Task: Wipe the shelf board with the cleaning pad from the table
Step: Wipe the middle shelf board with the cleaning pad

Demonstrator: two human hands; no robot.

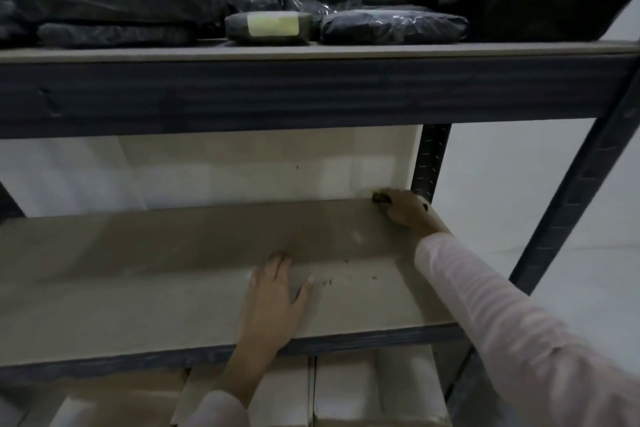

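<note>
A storeroom: metal shelving stacked with black wrapped parcels.

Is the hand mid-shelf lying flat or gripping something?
Flat: the left hand rests palm down on the shelf board, fingers spread, holding nothing. The right hand grips the cleaning pad.

wrapped parcels on upper shelf, cleaning pad at shelf board's far right corner

The right sleeve and left sleeve are long, pale pink and faintly ribbed.
</note>
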